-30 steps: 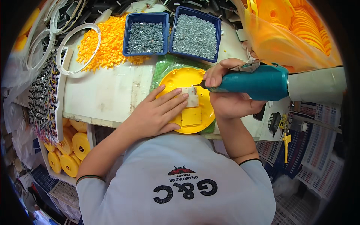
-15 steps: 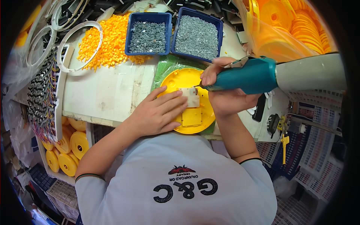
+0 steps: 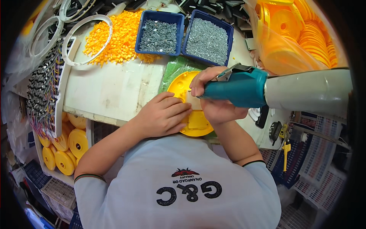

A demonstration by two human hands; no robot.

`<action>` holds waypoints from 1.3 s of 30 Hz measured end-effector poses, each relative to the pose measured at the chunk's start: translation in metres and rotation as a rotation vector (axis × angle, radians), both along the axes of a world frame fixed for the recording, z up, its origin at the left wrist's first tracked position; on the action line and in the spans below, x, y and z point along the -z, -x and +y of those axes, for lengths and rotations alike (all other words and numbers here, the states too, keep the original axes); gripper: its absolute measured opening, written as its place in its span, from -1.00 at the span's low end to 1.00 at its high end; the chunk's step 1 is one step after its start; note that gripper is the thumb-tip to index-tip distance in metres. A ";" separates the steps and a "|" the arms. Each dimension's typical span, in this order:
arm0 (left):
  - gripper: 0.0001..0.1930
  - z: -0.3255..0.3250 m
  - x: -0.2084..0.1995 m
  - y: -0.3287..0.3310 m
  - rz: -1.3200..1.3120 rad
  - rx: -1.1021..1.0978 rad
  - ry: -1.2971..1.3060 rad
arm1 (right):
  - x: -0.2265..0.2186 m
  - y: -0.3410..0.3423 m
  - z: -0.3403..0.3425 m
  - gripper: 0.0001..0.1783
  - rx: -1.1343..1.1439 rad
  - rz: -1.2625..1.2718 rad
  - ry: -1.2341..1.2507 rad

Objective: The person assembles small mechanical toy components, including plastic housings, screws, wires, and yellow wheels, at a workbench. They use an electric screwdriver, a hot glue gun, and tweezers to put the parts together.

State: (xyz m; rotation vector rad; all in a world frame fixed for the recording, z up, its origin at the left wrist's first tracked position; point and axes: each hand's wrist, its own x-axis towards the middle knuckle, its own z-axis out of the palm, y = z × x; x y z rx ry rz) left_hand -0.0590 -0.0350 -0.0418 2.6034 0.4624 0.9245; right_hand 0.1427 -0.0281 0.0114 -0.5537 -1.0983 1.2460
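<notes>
**Driver (image 3: 242,89) over disc (image 3: 198,124)**

The right hand (image 3: 221,108) is wrapped around the driver, its tip near the white plate (image 3: 191,100) on the disc. The left hand (image 3: 162,116) lies unclenched across the disc's left edge, above a green mat (image 3: 172,75).

We count two blue rectangular plastic bins (image 3: 157,52) at twelve o'clock, at least three thin white plastic rings (image 3: 74,63) at ten, one teal cylindrical power driver (image 3: 238,89) at two, and one round yellow plastic housing (image 3: 197,122) at the centre.
</notes>
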 end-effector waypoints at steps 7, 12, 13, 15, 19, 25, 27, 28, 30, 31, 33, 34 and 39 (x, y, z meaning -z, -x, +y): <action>-0.50 -0.001 0.000 0.002 -0.043 -0.036 0.063 | -0.026 -0.011 -0.011 0.00 -0.052 -0.002 0.080; -0.47 0.003 0.003 0.004 -0.072 -0.038 0.041 | -0.042 -0.003 -0.044 -0.30 -0.053 0.016 0.035; -0.48 0.005 0.002 0.004 -0.086 -0.034 0.040 | -0.039 -0.002 -0.046 -0.36 -0.052 0.002 0.078; -0.48 0.003 0.000 0.007 -0.087 -0.045 0.031 | -0.034 -0.001 -0.051 -0.30 -0.016 -0.047 0.101; -0.50 0.000 0.012 0.005 -0.163 0.005 0.107 | -0.013 0.001 -0.049 -0.17 0.021 -0.183 0.097; -0.54 -0.003 0.012 0.000 -0.221 0.037 0.066 | -0.009 -0.004 -0.040 -0.13 -0.003 -0.062 -0.126; -0.53 0.000 0.000 0.005 -0.212 0.026 0.047 | -0.015 -0.008 -0.042 -0.09 0.016 -0.055 -0.075; -0.60 0.004 -0.005 0.010 -0.214 0.007 0.009 | -0.020 -0.010 -0.040 -0.05 0.053 -0.056 -0.018; -0.71 0.021 -0.026 0.033 -0.261 -0.136 -0.148 | -0.037 -0.021 -0.029 0.00 0.079 -0.076 -0.061; -0.72 0.040 -0.031 0.058 -0.267 -0.202 -0.225 | -0.048 -0.028 -0.025 0.05 0.117 -0.103 -0.100; -0.75 0.071 -0.039 0.119 -0.177 -0.649 -0.190 | -0.067 -0.042 -0.020 0.02 0.147 -0.104 -0.095; -0.73 0.091 -0.051 0.150 -0.225 -0.815 -0.142 | -0.071 -0.050 -0.019 -0.01 0.172 -0.102 -0.091; -0.76 0.164 -0.049 0.278 0.067 -1.189 -0.042 | -0.062 -0.075 -0.008 -0.04 0.221 -0.146 -0.078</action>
